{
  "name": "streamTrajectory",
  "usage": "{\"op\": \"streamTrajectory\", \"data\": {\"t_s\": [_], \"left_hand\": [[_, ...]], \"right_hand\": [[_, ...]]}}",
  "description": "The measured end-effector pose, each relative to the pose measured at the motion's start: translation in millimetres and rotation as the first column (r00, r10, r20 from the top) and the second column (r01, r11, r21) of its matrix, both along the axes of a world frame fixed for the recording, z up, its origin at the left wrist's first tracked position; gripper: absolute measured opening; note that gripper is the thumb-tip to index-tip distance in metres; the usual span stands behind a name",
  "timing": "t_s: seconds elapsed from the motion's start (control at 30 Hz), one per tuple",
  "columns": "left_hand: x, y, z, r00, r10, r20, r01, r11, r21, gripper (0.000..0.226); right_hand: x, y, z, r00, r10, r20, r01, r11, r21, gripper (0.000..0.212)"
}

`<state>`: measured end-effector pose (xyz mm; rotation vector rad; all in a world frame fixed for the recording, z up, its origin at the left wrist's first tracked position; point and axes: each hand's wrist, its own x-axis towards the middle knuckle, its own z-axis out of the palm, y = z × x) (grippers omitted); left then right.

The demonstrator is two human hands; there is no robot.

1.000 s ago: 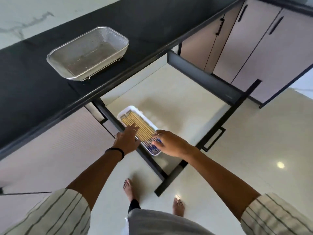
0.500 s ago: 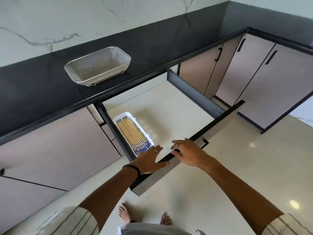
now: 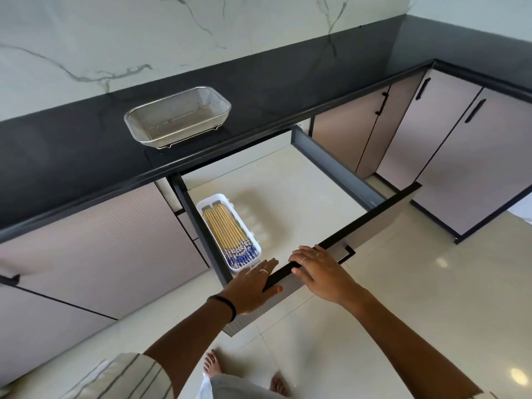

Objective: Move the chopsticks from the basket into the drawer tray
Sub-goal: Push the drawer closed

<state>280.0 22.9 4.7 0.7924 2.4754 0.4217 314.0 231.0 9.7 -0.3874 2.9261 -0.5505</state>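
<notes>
Several wooden chopsticks (image 3: 227,233) with blue patterned ends lie side by side in a white tray (image 3: 214,198) at the left side of the open drawer (image 3: 288,194). The metal mesh basket (image 3: 138,125) stands on the black counter with nothing visible in it. My left hand (image 3: 253,286) lies flat over the top edge of the drawer front (image 3: 371,230), fingers inside, thumb outside. My right hand (image 3: 319,272) rests on the same edge just to the right, fingers spread. Neither hand holds a chopstick.
The black counter (image 3: 86,156) overhangs the back of the drawer. Pale cabinet doors with black handles (image 3: 475,110) run along the right wall. The drawer front juts out over the glossy floor (image 3: 403,298). My bare feet (image 3: 213,367) stand below it.
Both hands left the tray and came back to the drawer's front edge. The view rose and pulled back, showing more of the wall and counter.
</notes>
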Motion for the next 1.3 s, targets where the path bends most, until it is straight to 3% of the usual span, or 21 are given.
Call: {"op": "streamTrajectory", "data": {"t_s": [0.47, 0.67, 1.3], "left_hand": [[-2, -7, -12, 0.994, 0.008, -0.104, -0.003, 0.999, 0.046, 0.062], [-15, -10, -14, 0.956, -0.039, -0.290, 0.044, 0.999, 0.013, 0.062], [-124, -49, -8, 0.906, 0.002, -0.422, 0.016, 0.999, 0.039, 0.061]], "right_hand": [[-8, 0, -13, 1.000, 0.003, -0.003, -0.003, 0.999, -0.035, 0.036], [-24, -5, -16, 1.000, -0.007, -0.014, 0.007, 0.999, -0.043, 0.037], [-136, -45, -15, 0.997, -0.009, -0.074, 0.004, 0.998, -0.063, 0.038]]}}
